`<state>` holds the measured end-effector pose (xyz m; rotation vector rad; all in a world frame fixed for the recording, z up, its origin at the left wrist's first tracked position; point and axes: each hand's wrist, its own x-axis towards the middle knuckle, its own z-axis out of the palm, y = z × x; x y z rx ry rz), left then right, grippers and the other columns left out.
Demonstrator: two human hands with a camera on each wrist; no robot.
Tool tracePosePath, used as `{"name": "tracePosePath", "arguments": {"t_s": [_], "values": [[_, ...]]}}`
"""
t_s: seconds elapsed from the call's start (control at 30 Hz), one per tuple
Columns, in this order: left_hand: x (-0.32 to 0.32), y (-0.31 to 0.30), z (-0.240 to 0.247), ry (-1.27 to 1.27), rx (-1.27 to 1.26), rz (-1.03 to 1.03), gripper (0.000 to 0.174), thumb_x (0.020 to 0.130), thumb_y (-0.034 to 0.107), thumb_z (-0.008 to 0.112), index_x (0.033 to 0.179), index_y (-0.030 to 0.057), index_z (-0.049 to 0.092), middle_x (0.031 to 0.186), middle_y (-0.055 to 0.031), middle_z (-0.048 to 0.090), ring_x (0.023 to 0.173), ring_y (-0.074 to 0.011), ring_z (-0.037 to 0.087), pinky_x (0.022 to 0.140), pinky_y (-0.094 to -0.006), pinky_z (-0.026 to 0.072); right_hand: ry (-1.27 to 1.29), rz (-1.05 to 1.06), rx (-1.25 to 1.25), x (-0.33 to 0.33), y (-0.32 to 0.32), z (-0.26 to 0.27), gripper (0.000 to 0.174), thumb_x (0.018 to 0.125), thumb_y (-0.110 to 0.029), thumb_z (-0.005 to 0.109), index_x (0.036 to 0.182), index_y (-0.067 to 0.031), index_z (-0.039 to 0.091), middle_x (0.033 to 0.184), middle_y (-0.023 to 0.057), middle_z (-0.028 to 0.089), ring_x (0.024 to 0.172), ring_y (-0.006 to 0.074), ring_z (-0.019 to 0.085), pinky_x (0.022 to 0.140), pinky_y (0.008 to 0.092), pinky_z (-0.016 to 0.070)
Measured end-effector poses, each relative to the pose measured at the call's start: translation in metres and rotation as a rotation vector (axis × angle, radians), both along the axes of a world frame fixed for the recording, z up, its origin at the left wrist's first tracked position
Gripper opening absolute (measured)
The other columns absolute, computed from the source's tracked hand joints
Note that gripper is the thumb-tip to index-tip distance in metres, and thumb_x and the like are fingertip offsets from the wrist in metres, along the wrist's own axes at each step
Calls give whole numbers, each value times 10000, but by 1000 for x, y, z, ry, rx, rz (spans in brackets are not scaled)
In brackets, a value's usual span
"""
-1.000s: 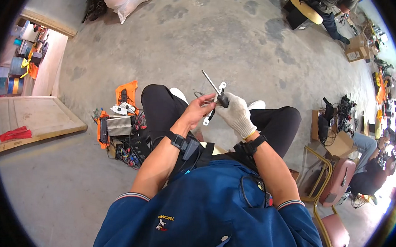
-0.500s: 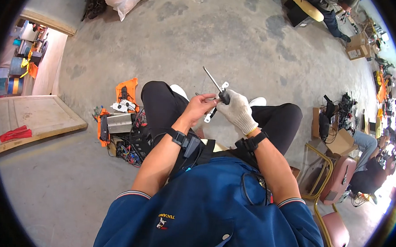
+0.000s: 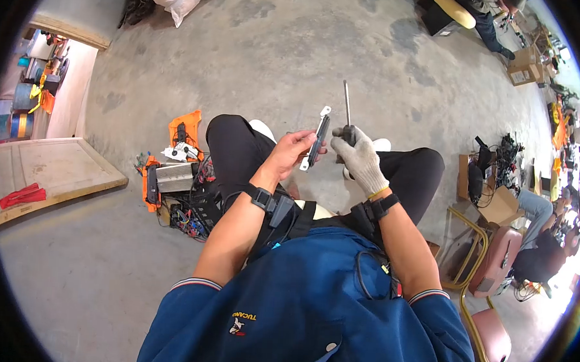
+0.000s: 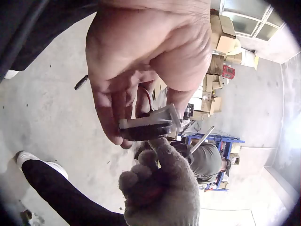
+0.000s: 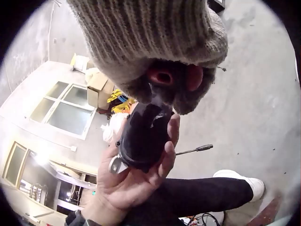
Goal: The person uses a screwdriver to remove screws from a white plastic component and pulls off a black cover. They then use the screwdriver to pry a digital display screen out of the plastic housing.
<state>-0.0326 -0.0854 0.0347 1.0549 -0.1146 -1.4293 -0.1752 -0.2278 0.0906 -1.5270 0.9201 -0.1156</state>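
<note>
The bare left hand (image 3: 288,156) pinches a narrow black part with a white metal bracket (image 3: 323,123) between thumb and fingers. To its right the gloved right hand (image 3: 364,163) grips a screwdriver (image 3: 346,102) by its dark handle, the shaft pointing away from the body. In the left wrist view the part (image 4: 146,129) lies across the left fingertips, the glove (image 4: 164,193) close below it. The right wrist view has the black part (image 5: 146,134) resting in the left hand (image 5: 129,188), under the knitted glove (image 5: 155,37); its metal tab (image 5: 116,165) sticks out.
Another screwdriver (image 5: 204,148) lies on the floor. Left of the knees are a finned metal box (image 3: 175,181), wires and orange pieces (image 3: 188,120). A wooden panel (image 3: 60,171) with red gloves (image 3: 23,196) is further left. Chairs (image 3: 495,264), cartons (image 3: 525,66) and other people are at right.
The hands have moved apart. The right hand has swung the screwdriver to the right and nearly upright in view, while the left hand has turned the black part more upright.
</note>
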Motion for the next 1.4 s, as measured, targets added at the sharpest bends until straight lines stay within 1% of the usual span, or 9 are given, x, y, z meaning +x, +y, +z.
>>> {"name": "tracePosePath", "arguments": {"t_s": [0.17, 0.33, 0.43, 0.73, 0.97, 1.13, 1.27, 1.33, 1.4], "values": [[0, 1, 4, 105, -100, -31, 460, 1035, 282, 516, 1355, -49, 509, 1178, -185, 669, 1052, -283, 684, 887, -367, 566, -43, -98, 100, 3, -4, 19, 370, 879, -198, 653, 1185, 9, 637, 854, 30, 645, 685, 87, 599, 616, 243, 500], [4, 1, 11, 343, -221, -51, 532, 1070, 325, 314, 1413, -66, 427, 1274, -285, 599, 1111, -353, 649, 906, -412, 553, -85, -131, 150, 2, -12, 18, 421, 875, -192, 658, 1219, 44, 601, 862, 22, 612, 654, 88, 580, 607, 231, 489], [6, 2, 6, 387, -253, -88, 543, 1073, 319, 268, 1428, -70, 401, 1297, -299, 577, 1111, -353, 644, 898, -414, 552, -53, -128, 169, 2, -15, 26, 403, 872, -197, 660, 1219, 6, 627, 886, 27, 641, 750, 100, 612, 651, 242, 513], [7, 3, 0, 558, -360, -94, 552, 1070, 319, 267, 1429, -80, 396, 1287, -327, 567, 1029, -336, 667, 840, -387, 571, -112, -82, 217, -3, -24, 18, 454, 870, -229, 668, 1250, 13, 611, 912, 52, 642, 786, 124, 622, 665, 252, 522], [6, 2, 4, 519, -290, -70, 575, 1078, 352, 251, 1469, -58, 345, 1292, -322, 553, 988, -334, 669, 787, -374, 594, -60, -48, 225, -3, -23, 22, 434, 882, -240, 666, 1221, 29, 631, 905, 38, 623, 800, 117, 596, 709, 273, 538], [6, 2, 5, 471, -320, -100, 544, 1075, 343, 303, 1429, -59, 401, 1271, -299, 586, 995, -304, 680, 814, -354, 581, -69, -46, 214, -1, -21, 24, 437, 882, -243, 667, 1222, 29, 629, 887, 34, 622, 793, 112, 594, 703, 269, 533], [5, 2, 7, 407, -310, -108, 538, 1074, 353, 345, 1427, -48, 402, 1264, -288, 595, 1006, -298, 681, 809, -352, 588, -46, -47, 197, -3, -22, 20, 456, 880, -288, 674, 1220, 13, 623, 867, 36, 624, 676, 109, 589, 614, 255, 505], [4, 2, 9, 318, -259, -90, 491, 1061, 336, 429, 1397, -21, 448, 1257, -253, 611, 1036, -291, 679, 824, -372, 593, -18, -45, 194, -4, -19, 29, 470, 886, -301, 675, 1225, 17, 604, 862, 37, 617, 662, 108, 585, 600, 255, 500], [2, 3, 4, 270, -239, -73, 468, 1051, 324, 464, 1377, -11, 469, 1255, -232, 618, 1046, -289, 677, 832, -384, 594, 139, -96, 5, -7, -14, 39, 485, 924, -329, 628, 1247, 24, 553, 866, 51, 612, 677, 112, 585, 605, 264, 496]]}}
